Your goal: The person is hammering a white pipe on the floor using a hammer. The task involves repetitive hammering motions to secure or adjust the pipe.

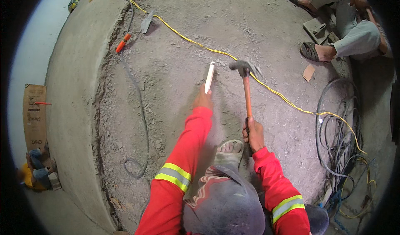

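Note:
My left hand (203, 100) grips the near end of a narrow white bar (210, 77). The bar points away from me and has a dark spot at its far tip; its material is unclear. My right hand (254, 133) is closed around the black grip of a claw hammer (246, 91) with an orange handle. The hammer's steel head is raised beside the bar, apart from it, its claw blurred to the right. Beneath both hands lies a rough, broken concrete floor (175, 110). My sandalled foot (229, 147) rests just below the hands.
A yellow cord (184, 36) crosses the floor to coiled dark cables (337, 135) at right. A grey cable (137, 91), an orange connector (123, 42) and a trowel (147, 22) lie left. One person (353, 32) sits upper right, another (36, 172) lower left by cardboard (35, 116).

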Tool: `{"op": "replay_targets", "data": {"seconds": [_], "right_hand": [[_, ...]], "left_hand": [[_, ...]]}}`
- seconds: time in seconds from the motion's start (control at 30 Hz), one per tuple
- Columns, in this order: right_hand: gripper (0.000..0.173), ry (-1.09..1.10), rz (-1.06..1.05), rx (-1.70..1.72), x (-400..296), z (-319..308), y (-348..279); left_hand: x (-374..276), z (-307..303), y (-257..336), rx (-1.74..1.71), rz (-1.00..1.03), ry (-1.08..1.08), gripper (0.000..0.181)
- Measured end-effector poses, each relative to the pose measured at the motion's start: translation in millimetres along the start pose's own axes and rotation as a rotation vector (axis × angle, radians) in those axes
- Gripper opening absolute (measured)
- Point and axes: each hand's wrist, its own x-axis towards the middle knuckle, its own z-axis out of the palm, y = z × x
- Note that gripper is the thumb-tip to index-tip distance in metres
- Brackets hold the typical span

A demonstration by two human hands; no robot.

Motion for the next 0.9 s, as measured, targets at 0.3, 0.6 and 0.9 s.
{"op": "replay_targets", "data": {"seconds": [0.3,0.6,0.9], "right_hand": [[0.050,-0.091,-0.379,0.048,8.0,23.8,-93.6],[0.056,-0.002,-0.403,-0.405,65.1,58.9,-31.9],[0.057,-0.097,-0.367,-0.170,48.1,67.1,-67.5]], "left_hand": [[42.6,3.9,-51.4,-0.694,-0.283,-0.237,0.030],[41.0,-14.0,-61.5,-0.039,0.172,0.053,0.031],[17.5,-37.2,-5.9,0.299,-0.014,-0.086,0.026]]}}
